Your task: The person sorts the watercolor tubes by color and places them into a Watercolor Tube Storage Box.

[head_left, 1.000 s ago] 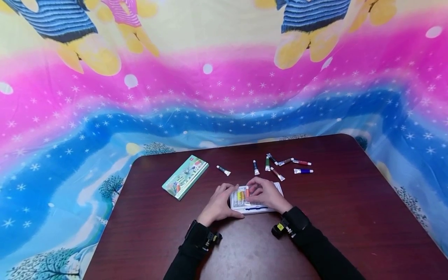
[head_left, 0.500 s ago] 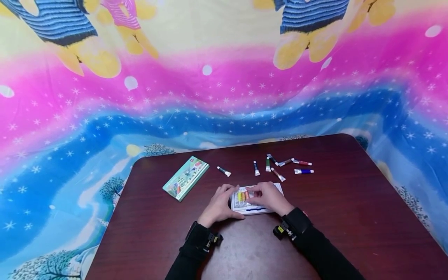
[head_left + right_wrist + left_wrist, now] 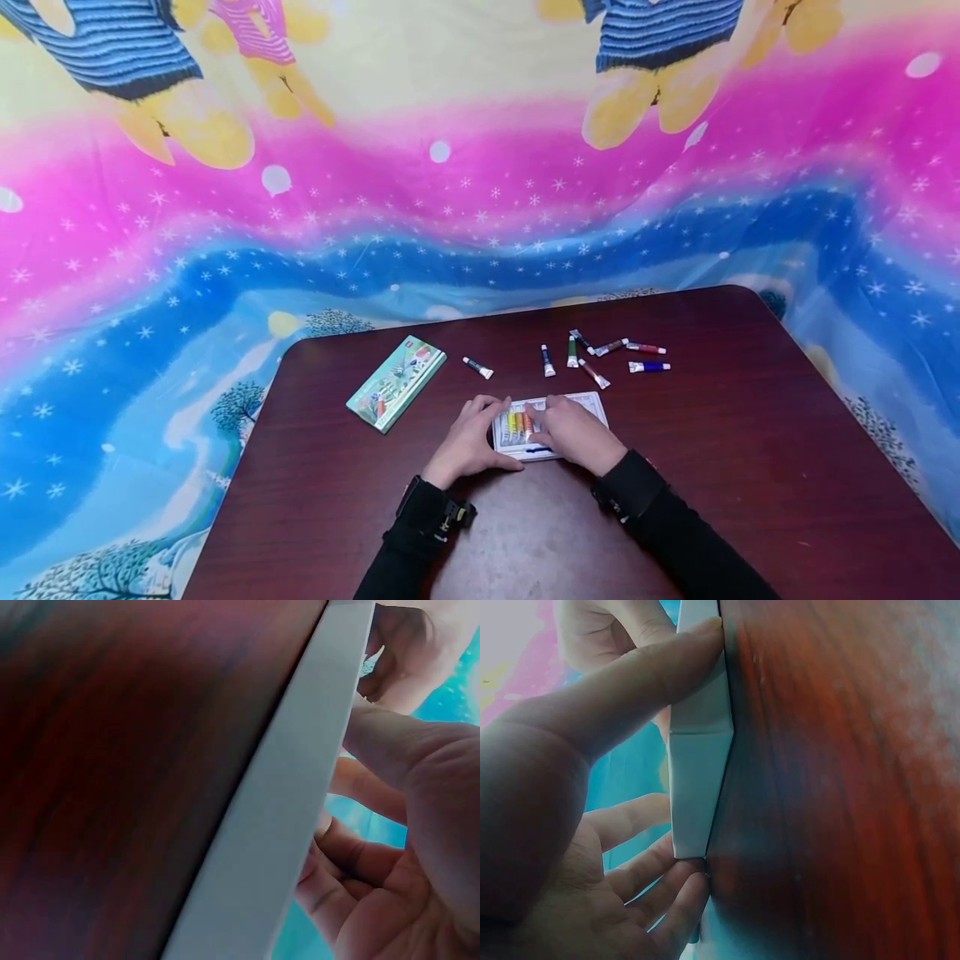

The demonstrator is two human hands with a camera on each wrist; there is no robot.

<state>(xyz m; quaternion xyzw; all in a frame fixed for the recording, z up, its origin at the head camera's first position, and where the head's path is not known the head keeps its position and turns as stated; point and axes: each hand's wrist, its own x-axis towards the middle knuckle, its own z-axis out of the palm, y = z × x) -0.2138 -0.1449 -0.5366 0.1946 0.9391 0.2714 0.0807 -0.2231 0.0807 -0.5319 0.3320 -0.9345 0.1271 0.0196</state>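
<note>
My left hand [image 3: 468,437] grips the left end of a white tray [image 3: 596,403], its thumb along the near wall and its fingertips at the far left corner. In the left wrist view the tray's white side wall [image 3: 697,772] shows between thumb and fingers. A short row of paint tubes, yellow [image 3: 513,422] to orange, lies inside the tray. My right hand [image 3: 581,433] is over the tray's right half, thumb and forefinger at an orange-red paint tube [image 3: 528,425] ending the row. A dark blue stick [image 3: 537,451] lies along the near side, partly covered by the right hand.
Behind the tray lie several loose paint tubes, among them a green one [image 3: 572,352], a blue one [image 3: 649,367] and a red one [image 3: 647,348]. One dark tube [image 3: 477,367] lies apart near a green illustrated box [image 3: 397,383]. A printed cloth hangs behind the table [image 3: 712,467].
My right hand has lowered and its wrist has turned over the tray, with the orange-red tube going from between its fingers down beside the other tubes. My left hand keeps its hold.
</note>
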